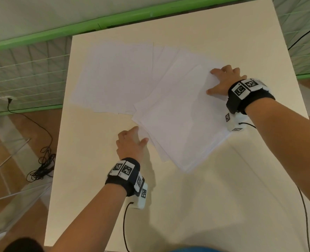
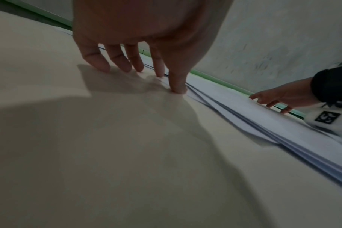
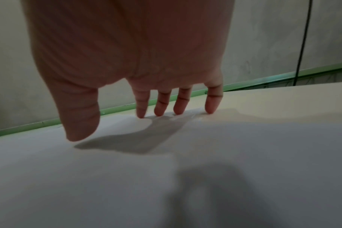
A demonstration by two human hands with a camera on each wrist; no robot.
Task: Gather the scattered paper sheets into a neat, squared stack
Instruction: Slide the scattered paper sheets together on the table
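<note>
A loose, skewed pile of white paper sheets (image 1: 179,113) lies on the right half of the cream table (image 1: 187,206), its edges fanned out (image 2: 283,135). More white sheets (image 1: 114,75) lie spread flat on the far left part. My left hand (image 1: 132,140) sits at the pile's near-left corner, fingers straight, tips on the table and the thumb against the paper's edge (image 2: 178,89). My right hand (image 1: 223,80) rests on the pile's far-right corner with spread straight fingers, fingertips (image 3: 178,111) pressing the top sheet (image 3: 166,169).
The table's left edge (image 1: 59,142) drops to a brown floor with a coiled black cable (image 1: 43,164). A green rail (image 1: 78,28) and mesh fencing run behind the table. Black wrist cables (image 1: 305,215) trail over the near table area.
</note>
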